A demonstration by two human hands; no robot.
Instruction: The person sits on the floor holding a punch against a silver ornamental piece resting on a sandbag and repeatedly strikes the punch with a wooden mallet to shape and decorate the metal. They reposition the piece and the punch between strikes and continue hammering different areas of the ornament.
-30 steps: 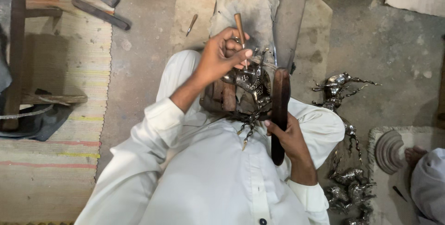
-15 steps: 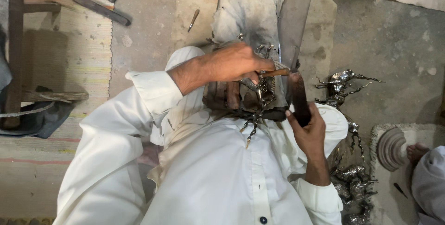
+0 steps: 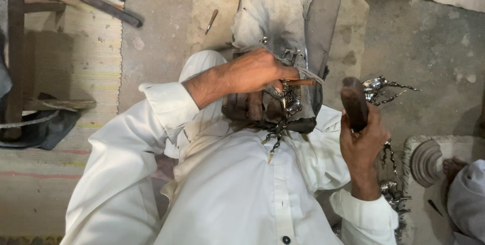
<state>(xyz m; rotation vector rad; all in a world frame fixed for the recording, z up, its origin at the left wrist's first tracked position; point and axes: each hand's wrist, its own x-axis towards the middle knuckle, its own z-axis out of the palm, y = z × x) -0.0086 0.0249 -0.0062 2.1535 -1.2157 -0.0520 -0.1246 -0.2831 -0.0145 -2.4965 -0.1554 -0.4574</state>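
Note:
My left hand (image 3: 255, 73) grips a small chisel with a brown wooden handle (image 3: 300, 82), laid sideways with its tip toward the right. It rests against a shiny silver metal figure (image 3: 285, 101) with thin spiky legs, which lies on a dark block in my lap. My right hand (image 3: 362, 139) holds a dark wooden mallet (image 3: 353, 102) upright, raised a little to the right of the figure and apart from it. A grey cloth-covered pad (image 3: 275, 10) lies just beyond the figure.
Several finished silver figures (image 3: 386, 87) lie on the floor at the right, more (image 3: 394, 197) lower down. Another person's sleeve and hand (image 3: 462, 184) are at the right edge beside a round ribbed object (image 3: 424, 161). Flat dark tools (image 3: 108, 7) lie at the upper left, a small chisel (image 3: 212, 20) nearby.
My left hand turned the chisel from upright to sideways and lowered it onto the figure. My right hand swung the mallet out to the right and raised it.

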